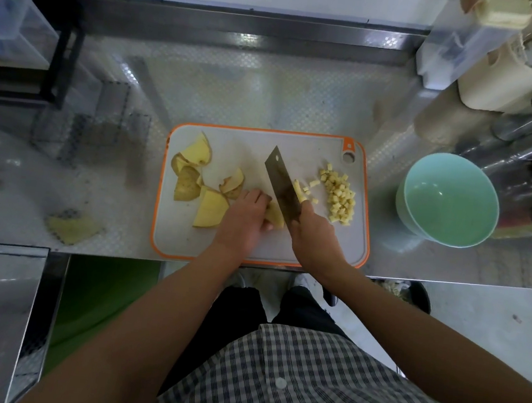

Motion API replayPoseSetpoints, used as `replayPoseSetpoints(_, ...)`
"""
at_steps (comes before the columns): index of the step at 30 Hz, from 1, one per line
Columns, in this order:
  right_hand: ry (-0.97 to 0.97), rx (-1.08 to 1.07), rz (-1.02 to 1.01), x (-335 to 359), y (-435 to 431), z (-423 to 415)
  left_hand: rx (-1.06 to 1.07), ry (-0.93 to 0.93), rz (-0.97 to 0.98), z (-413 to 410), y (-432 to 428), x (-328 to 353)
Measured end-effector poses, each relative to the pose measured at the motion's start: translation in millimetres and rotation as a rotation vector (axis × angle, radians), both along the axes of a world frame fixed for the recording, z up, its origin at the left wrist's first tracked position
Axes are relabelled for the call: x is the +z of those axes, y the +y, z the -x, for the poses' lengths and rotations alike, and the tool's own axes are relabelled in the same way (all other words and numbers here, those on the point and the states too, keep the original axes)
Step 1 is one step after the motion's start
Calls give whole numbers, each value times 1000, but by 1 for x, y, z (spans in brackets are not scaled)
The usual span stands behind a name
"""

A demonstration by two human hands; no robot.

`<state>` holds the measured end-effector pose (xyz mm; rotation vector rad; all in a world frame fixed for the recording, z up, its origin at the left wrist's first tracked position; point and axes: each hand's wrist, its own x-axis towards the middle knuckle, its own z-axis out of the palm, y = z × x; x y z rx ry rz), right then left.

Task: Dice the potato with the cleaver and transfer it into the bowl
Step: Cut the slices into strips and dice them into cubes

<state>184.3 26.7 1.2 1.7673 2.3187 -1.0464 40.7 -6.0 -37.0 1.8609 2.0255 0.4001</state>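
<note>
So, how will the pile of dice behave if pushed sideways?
The dice lie as many small loose cubes, so they would probably spread rather than move as one. Their flat faces suggest little rolling. Being small, each is likely light.

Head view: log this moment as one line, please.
phase: dicing | left hand: holds potato piece | right hand: grips cleaver | diced cubes: piled on cutting board, right side | bowl: empty

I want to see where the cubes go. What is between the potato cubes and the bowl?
In the head view, only the cutting board's orange edge and a bare strip of steel counter.
</note>
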Motion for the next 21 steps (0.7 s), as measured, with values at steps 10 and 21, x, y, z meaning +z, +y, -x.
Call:
replayPoseSetpoints(10,-78,61,20,1,-3,7,14,-1,-16,0,-1,-4)
replayPoseSetpoints(21,11,-10,-4,2,-4,8,32,-39,2,2,0,-3)
